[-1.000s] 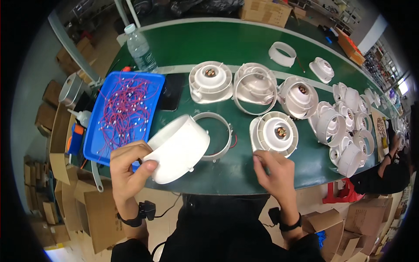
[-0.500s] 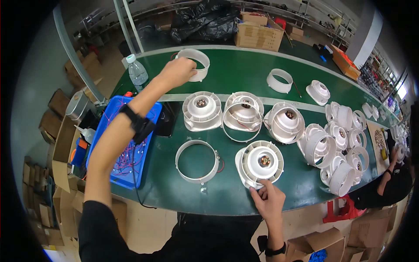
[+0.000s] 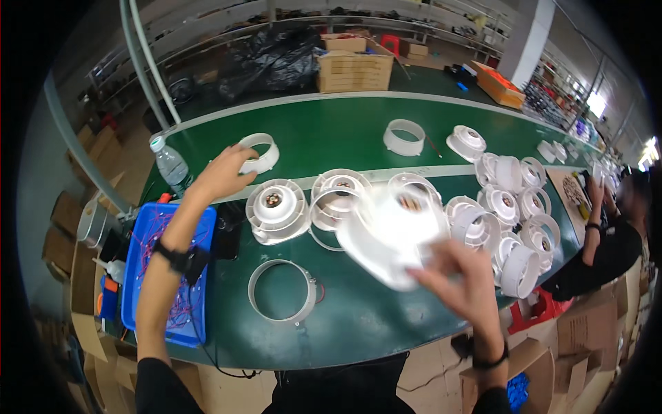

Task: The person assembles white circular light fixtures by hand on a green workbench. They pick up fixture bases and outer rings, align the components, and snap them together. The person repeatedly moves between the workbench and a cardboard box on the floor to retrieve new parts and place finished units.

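My right hand [image 3: 462,283] grips the edge of a white round fan housing [image 3: 393,234] with a copper-coloured motor centre; it is lifted, tilted and smeared by motion. At the far left of the table, a white plastic ring [image 3: 265,163] rests on the green surface. Beside its near left edge is my left hand [image 3: 227,172], fingers apart and holding nothing. A second ring [image 3: 252,297] with a short red wire lies at the near side of the table. Between them stands another fan housing [image 3: 277,207], motor upward.
A blue tray [image 3: 207,303] of red and blue wires sits at the left, with a plastic bottle [image 3: 170,165] behind it. More fan housings and rings crowd the right, including a fan housing [image 3: 498,202]. A lone ring [image 3: 404,138] stands farther back. A co-worker [image 3: 614,241] sits at right.
My right hand has raised the fan housing off the table. My left hand has let go of the far ring and drawn slightly back. The whole view has shifted.
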{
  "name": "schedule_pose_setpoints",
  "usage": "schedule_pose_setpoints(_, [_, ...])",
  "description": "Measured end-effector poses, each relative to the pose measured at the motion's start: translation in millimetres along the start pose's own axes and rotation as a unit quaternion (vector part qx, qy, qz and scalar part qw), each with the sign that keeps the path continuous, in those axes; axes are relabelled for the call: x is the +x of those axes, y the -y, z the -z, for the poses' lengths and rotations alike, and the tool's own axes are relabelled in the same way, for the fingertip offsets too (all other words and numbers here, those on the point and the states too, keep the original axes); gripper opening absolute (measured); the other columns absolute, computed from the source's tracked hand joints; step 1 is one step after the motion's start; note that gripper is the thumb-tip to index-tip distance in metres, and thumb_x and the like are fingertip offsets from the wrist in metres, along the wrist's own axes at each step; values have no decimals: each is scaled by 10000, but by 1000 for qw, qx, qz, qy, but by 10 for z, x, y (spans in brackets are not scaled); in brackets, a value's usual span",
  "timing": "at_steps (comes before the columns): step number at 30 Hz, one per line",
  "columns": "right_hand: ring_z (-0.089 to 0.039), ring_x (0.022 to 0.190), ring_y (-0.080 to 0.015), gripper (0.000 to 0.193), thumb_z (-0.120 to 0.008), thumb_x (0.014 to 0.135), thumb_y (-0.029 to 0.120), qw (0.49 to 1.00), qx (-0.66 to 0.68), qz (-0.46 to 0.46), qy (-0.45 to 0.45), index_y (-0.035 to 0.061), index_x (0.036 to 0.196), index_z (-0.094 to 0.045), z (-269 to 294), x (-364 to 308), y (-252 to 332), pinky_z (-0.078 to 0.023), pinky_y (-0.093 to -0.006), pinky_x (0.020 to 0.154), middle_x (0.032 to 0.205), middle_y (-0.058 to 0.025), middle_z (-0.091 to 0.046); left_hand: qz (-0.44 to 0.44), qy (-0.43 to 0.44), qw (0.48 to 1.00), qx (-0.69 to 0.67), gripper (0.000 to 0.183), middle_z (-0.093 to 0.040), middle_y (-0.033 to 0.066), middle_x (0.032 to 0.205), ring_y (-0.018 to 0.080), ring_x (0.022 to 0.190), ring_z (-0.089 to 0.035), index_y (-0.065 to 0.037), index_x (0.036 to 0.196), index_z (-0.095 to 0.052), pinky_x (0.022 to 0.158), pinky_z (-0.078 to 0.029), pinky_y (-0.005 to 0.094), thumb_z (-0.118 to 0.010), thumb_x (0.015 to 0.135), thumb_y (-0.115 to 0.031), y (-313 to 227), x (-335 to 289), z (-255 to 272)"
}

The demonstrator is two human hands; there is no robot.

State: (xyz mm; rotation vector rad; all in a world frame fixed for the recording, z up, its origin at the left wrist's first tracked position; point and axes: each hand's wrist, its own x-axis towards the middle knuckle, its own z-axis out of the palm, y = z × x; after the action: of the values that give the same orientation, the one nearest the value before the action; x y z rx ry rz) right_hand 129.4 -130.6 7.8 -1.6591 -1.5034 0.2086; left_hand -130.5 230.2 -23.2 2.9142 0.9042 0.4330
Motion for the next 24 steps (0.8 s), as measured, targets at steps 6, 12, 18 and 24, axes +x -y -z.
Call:
schedule_pose_setpoints(6, [-654,659,-344,370,-716,763,305,969,-196,137,59,-59,786,-651,-358,1737,-668,-495,-426,627,731,-223,-647,-155,135,958,-202,264,-650,145,1015,323,933,-623,-51,1079,-647,823,-504,396,-633,829,-134,-1197,-1207,801])
schedule_pose_setpoints(12, [-669,936,-351,391,-747,702,250,941,-267,-60,201,-39,959,-683,-1324,2546,-956,-541,-409,848,985,-240,-676,58,296,856,-420,326,-617,194,1153,340,1064,-606,10,1151,-614,891,-476,391,-644,853,-118,-1360,-2889,853])
schedule_pose_setpoints(18, [-584,1128,-361,503,-702,738,303,954,-256,-15,156,29,1155,-637,-1569,2671,-1516,-472,-419,968,1172,-227,-623,214,297,749,-552,209,-653,104,1141,217,996,-645,7,1080,-642,827,-523,345,-607,904,-101,-1037,-3879,-55])
schedule_pose_setpoints(24, [-678,852,-314,263,-593,859,235,961,-200,124,147,6,971,-657,-792,1761,-496,-531,-398,768,900,-178,-690,443,454,654,-412,195,-686,87,1011,185,892,-650,-4,1061,-637,757,-522,293,-542,950,-133,-349,-5154,-2488])
